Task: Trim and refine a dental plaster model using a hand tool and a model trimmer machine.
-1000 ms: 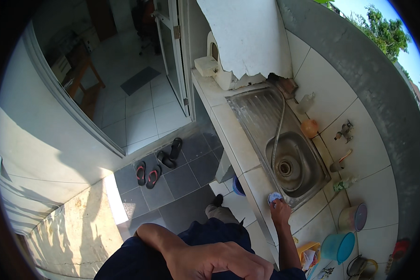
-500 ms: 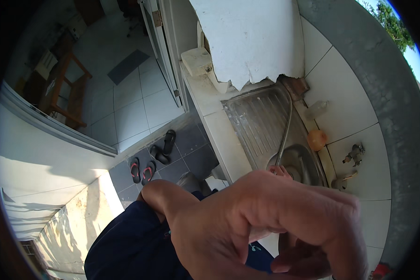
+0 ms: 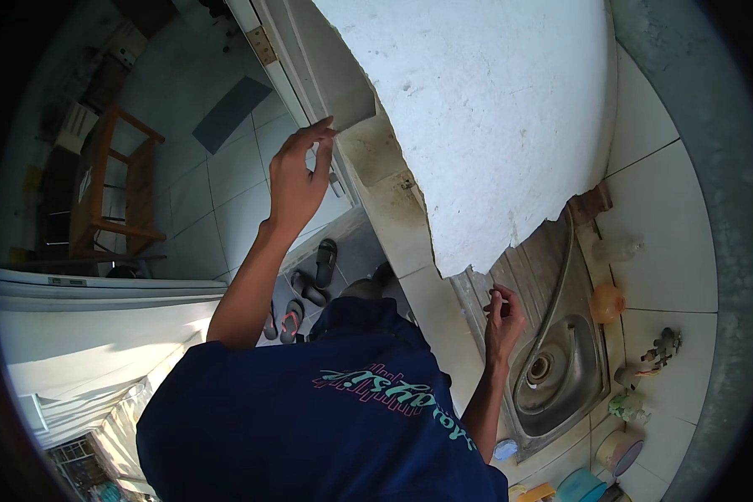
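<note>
Metal sink [image 3: 581,356], just beside right grip [image 3: 504,326]

Home kitchen corner, steel sink [image 3: 571,391], tap [image 3: 665,345], sandals [image 3: 326,263]

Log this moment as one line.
left hand: raised, open | right hand: over sink drainboard, fingers curled, grip unclear | round bluish item: on counter

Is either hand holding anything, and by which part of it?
The left hand holds nothing visible. The right hand is curled by the drainboard; whether it pinches something small, and where, cannot be told.
</note>
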### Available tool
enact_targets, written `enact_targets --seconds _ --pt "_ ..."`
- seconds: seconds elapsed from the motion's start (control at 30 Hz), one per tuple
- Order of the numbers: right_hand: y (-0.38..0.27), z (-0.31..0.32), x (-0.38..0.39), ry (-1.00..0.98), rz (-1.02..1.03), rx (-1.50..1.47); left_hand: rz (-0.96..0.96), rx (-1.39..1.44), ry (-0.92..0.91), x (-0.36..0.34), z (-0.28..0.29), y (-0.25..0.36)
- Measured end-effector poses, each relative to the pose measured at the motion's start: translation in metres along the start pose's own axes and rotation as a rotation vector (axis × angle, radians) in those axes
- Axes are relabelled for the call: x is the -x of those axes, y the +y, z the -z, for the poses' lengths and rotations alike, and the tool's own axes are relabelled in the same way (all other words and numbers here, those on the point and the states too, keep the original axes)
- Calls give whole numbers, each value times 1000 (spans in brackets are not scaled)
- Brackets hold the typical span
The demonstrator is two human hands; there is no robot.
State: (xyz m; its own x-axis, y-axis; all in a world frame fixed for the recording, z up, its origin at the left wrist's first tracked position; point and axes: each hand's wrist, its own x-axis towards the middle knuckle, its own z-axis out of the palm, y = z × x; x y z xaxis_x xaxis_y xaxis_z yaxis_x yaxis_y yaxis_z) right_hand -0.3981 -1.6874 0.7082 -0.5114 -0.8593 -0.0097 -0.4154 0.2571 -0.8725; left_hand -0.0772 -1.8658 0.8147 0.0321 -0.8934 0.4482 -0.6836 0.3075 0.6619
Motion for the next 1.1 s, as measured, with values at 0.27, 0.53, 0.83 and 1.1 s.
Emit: enact_targets --seconds 0.27,0.53,0.83,1.1 --pt "14 -21 31 7 55 137 -43 110 -658 7 -83 -112" --pt "87 82 212 376 -246 450 -449 -462 -424 -11 -84 -105" --pt "223 278 419 1104 -805 790 -523 -412 -281 15 -92 -87" --pt "295 415 477 1334 -1137 882 -548 -428 -333 30 -85 -73"
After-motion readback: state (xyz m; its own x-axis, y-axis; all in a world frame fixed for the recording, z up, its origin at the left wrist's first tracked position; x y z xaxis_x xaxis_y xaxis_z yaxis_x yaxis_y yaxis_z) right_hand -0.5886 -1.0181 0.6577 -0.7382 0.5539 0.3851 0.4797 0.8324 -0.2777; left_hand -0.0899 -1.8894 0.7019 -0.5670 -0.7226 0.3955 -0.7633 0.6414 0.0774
